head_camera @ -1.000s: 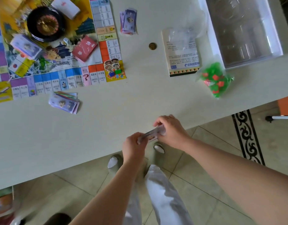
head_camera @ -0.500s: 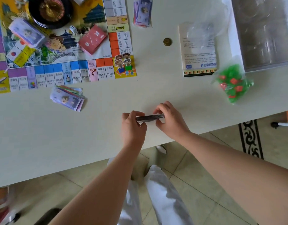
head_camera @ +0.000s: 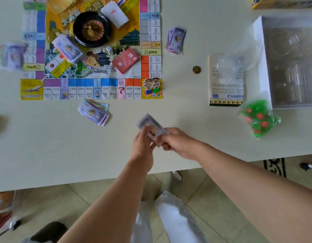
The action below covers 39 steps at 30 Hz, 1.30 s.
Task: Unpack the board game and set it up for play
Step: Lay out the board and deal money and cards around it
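head view: wad of play money (head_camera: pixel 151 128), held above the desk (head_camera: pixel 46 146) near its front edge. left hand (head_camera: pixel 143 144) grip clamped on the near end; right hand (head_camera: pixel 179 142) grip pinching the side, likely to peel notes off for dealing. beyond: dealt pile (head_camera: pixel 93 112) just below the board (head_camera: pixel 106 90); second pile (head_camera: pixel 176 40) to its right; bagged houses (head_camera: pixel 258 118) beside the box tray (head_camera: pixel 262 67), apparently unopened.

The stack of play banknotes (head_camera: pixel 151 128), edge-on between the fingers (head_camera: pixel 172 133) a moment ago, now tilts its printed face upward and juts ahead of them, while the left hand (head_camera: pixel 143 147) and right hand (head_camera: pixel 180 144) have moved from the desk (head_camera: pixel 64 146) edge farther over it.
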Each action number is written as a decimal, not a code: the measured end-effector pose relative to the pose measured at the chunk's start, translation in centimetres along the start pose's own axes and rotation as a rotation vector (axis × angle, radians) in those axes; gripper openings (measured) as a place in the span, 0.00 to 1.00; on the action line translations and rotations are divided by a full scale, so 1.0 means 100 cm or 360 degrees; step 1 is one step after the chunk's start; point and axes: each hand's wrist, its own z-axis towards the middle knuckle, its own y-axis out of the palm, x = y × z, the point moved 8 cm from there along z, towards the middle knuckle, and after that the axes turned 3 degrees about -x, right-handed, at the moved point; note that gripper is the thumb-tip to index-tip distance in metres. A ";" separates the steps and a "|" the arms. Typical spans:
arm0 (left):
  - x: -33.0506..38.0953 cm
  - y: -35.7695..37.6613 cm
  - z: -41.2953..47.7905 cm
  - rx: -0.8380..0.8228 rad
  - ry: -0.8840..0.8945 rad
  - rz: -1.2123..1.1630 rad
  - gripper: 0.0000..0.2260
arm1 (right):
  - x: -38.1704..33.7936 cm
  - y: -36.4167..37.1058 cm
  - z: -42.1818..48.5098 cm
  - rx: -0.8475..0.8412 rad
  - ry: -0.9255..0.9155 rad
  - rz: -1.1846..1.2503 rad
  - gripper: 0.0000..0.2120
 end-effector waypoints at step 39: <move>0.222 -0.227 0.081 0.0246 0.0089 -0.0006 0.06 | -0.154 0.150 0.139 0.1116 -0.0302 -0.1094 0.14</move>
